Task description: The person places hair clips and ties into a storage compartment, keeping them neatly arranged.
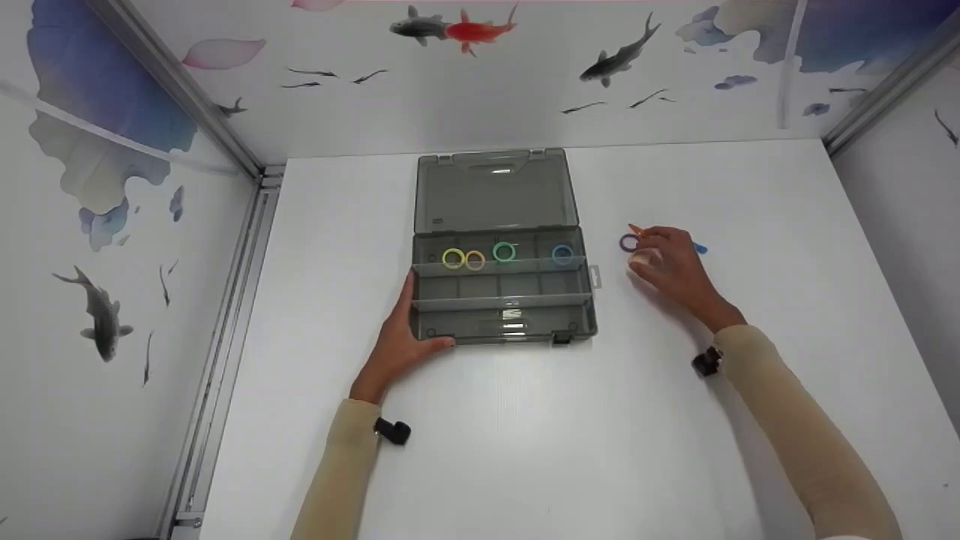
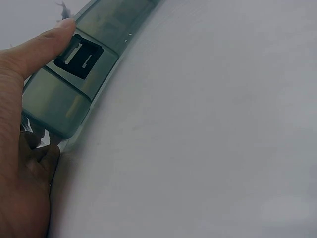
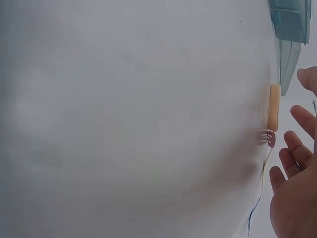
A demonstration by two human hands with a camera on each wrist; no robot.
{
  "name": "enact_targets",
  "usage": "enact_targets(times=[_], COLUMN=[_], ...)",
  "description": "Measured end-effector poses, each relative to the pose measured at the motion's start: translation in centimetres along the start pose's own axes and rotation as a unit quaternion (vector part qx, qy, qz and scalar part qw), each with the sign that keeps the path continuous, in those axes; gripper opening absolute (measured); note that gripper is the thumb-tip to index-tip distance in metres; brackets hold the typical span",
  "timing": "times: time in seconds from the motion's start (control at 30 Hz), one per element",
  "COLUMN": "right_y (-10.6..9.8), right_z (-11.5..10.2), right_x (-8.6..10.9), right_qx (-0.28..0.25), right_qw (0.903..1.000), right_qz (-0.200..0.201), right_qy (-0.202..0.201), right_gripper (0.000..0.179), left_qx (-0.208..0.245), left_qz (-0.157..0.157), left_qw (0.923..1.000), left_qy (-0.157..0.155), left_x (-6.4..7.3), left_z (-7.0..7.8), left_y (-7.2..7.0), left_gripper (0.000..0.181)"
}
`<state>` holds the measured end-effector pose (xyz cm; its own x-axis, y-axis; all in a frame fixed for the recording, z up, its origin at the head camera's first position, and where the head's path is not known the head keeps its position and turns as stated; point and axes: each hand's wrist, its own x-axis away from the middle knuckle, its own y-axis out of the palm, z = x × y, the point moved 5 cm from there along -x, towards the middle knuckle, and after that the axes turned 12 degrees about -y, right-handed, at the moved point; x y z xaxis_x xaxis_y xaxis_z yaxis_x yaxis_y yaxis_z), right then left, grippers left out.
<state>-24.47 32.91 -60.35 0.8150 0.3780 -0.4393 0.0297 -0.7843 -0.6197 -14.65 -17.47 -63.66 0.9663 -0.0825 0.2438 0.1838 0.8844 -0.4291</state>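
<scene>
A grey see-through compartment box (image 1: 506, 322) lies with its lid (image 1: 495, 195) folded back. Its far row holds a yellow ring (image 1: 443, 259), a pale orange ring (image 1: 475, 268), a green ring (image 1: 494, 252) and a blue ring (image 1: 553, 255). My left hand (image 1: 397, 345) rests against the near left corner, thumb along the front wall by the dark latch (image 2: 79, 57), fingers along the side. My right hand (image 1: 671, 266) hovers with parted fingers above a purple ring (image 1: 625, 247), an orange piece (image 1: 635, 228) and a blue piece (image 1: 700, 248). A light orange ring (image 3: 274, 106) stands out edge-on below the fingers.
The white table (image 1: 525, 450) runs to a printed back wall (image 1: 510, 97). Metal rails (image 1: 225, 360) edge the left side. A clear tab (image 1: 595, 277) juts from the box's right side. Each wrist carries a small black camera (image 1: 394, 431).
</scene>
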Motion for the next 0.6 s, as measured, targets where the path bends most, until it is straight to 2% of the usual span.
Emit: enact_targets(times=[0.2, 0.4, 0.6], right_y=[-0.4, -0.4, -0.4], right_z=[0.4, 0.5, 0.6], right_x=[0.4, 1.0, 1.3], right_qx=[0.023, 0.034, 0.052], right_qw=[0.9995, 0.9993, 0.9981], right_qz=[-0.005, -0.004, -0.009], right_qy=[0.020, 0.015, 0.031], right_gripper=[0.031, 0.033, 0.036], left_qx=[-0.001, -0.001, -0.002], left_qz=[0.001, -0.001, -0.002], left_qw=[1.0000, 1.0000, 1.0000], left_qy=[-0.001, 0.000, 0.002], left_x=[0.0, 0.1, 0.1], left_z=[0.1, 0.2, 0.3], left_y=[0.0, 0.0, 0.0], left_gripper=[0.141, 0.140, 0.140])
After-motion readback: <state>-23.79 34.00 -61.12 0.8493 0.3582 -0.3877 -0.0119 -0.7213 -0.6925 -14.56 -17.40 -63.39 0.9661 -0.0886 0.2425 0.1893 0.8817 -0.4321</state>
